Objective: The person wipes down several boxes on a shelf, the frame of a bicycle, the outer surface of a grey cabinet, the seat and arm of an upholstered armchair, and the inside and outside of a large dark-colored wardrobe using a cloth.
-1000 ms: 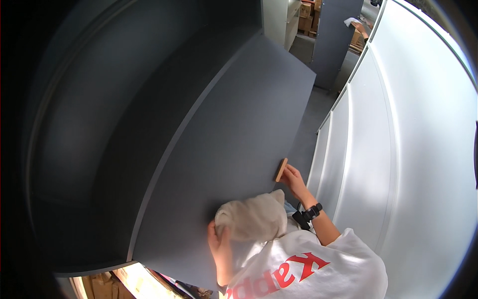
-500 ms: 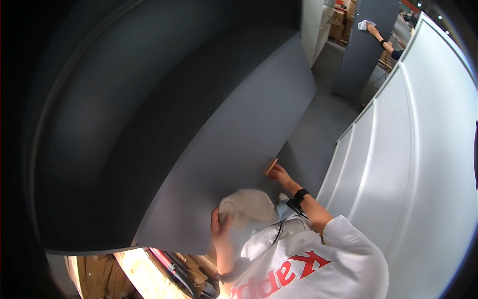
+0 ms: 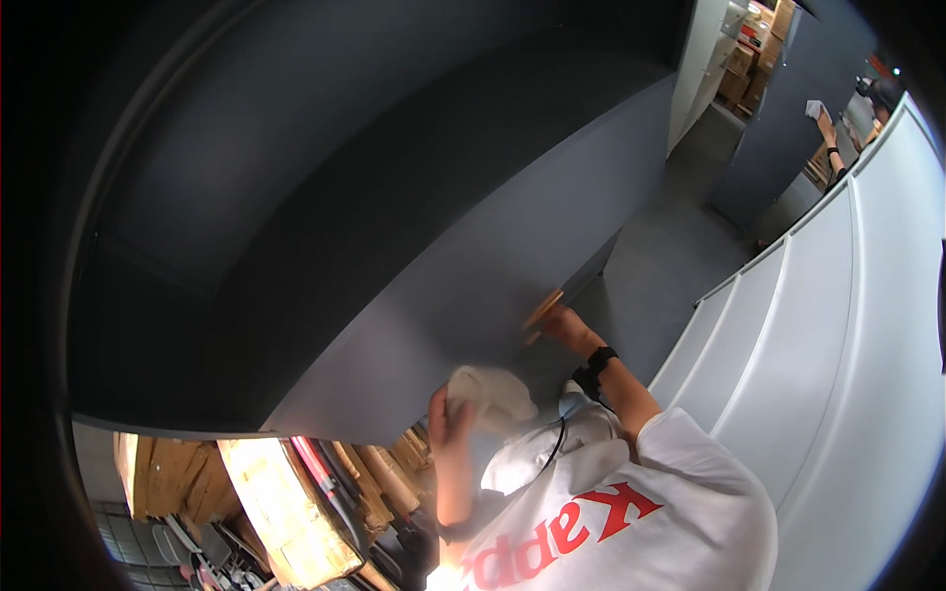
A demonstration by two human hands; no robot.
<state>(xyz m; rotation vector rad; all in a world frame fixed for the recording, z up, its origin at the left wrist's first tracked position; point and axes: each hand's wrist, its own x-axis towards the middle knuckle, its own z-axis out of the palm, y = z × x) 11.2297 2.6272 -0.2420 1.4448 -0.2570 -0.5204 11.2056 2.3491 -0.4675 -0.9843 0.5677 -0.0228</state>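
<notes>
My left hand (image 3: pixel 450 419) is closed on a crumpled cream cloth (image 3: pixel 495 394), which hangs in front of my white shirt, beside the lower end of the grey panel (image 3: pixel 463 266). The fingers are somewhat blurred. In my right hand (image 3: pixel 569 328) is a flat, light-brown wooden piece (image 3: pixel 543 308), gripped at the panel's right edge. Motion smears the piece, and my fingers cover part of it, so its exact kind is unclear. I cannot tell whether it touches the panel.
A dark cabinet-like body (image 3: pixel 296 197) fills the left. White panelled furniture (image 3: pixel 798 295) stands close on the right, with grey floor (image 3: pixel 670 217) between. Ahead, another person's hand (image 3: pixel 827 126) holds a white cloth (image 3: pixel 814 109) against a grey panel (image 3: pixel 778 108). Cardboard pieces (image 3: pixel 182 478) lie lower left.
The view has shifted, showing more of the cardboard at lower left. The wooden piece is tilted differently in my right hand. My left hand still holds the cloth, now more bunched up.
</notes>
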